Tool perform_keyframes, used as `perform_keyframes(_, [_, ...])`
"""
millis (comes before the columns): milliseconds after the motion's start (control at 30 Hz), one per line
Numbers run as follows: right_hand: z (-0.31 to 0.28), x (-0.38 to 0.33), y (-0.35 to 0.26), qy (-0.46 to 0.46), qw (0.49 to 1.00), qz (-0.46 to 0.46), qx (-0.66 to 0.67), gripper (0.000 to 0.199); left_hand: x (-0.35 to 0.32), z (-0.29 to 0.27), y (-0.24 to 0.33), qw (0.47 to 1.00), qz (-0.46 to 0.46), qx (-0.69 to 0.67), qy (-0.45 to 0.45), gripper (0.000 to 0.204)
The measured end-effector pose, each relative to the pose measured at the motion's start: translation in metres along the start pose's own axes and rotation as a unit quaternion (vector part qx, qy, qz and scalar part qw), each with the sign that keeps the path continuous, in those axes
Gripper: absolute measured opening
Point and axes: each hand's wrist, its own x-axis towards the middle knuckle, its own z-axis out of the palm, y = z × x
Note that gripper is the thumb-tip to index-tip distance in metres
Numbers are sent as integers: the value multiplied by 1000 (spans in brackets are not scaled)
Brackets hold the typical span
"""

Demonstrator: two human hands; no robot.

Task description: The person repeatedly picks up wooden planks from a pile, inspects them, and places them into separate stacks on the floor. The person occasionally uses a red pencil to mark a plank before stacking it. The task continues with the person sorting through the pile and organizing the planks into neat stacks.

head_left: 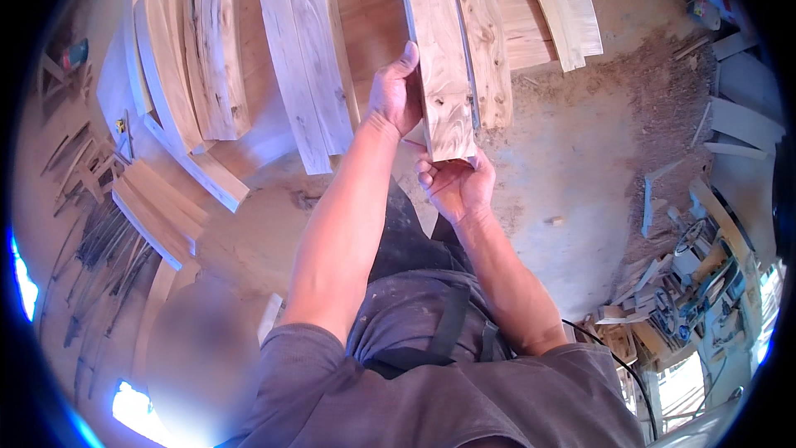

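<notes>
A long wooden board [439, 58] with knots near its close end points away from me. My left hand [396, 93] grips its left edge, thumb up along the side. My right hand [460, 187] is under the near end, fingers curled up against it, palm turned upward. Just right of it lies another knotty board [485, 41], partly covered by the one I hold. Left of my left hand, paired pale boards [311, 75] lie on a reddish wooden surface [365, 17].
More boards [220, 50] are spread at the left, with a short stack [162, 207] nearer me. Pale planks [564, 8] lie at the far right. A heap of wood offcuts [688, 274] fills the right side. Thin dark rods [108, 257] lie at the left. A black cable [622, 361] runs beside my right arm.
</notes>
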Motion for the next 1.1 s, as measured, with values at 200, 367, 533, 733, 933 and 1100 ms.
perform_keyframes(200, [3, 1, 7, 105, 993, -37, 48, 57, -19, 3, -5, 979, 106, 136, 111, 52])
perform_keyframes(367, [3, 5, 20, 74, 991, -42, 106, 44, -34, 4, 3, 978, 69, 167, 104, 72])
perform_keyframes(533, [-5, 12, 17, 100, 990, -63, 83, 46, -41, -23, -6, 981, 84, 151, 94, 85])
perform_keyframes(733, [-26, 13, 13, 100, 991, -58, 67, 51, -73, -18, -10, 955, 107, 203, 189, 79])
perform_keyframes(933, [-25, 18, 8, 104, 992, -38, 53, 52, -76, -21, 44, 838, 286, 339, 318, 67])
perform_keyframes(1100, [-25, 29, 8, 112, 985, -96, 92, 52, -54, -49, 80, 499, 357, 662, 432, 63])
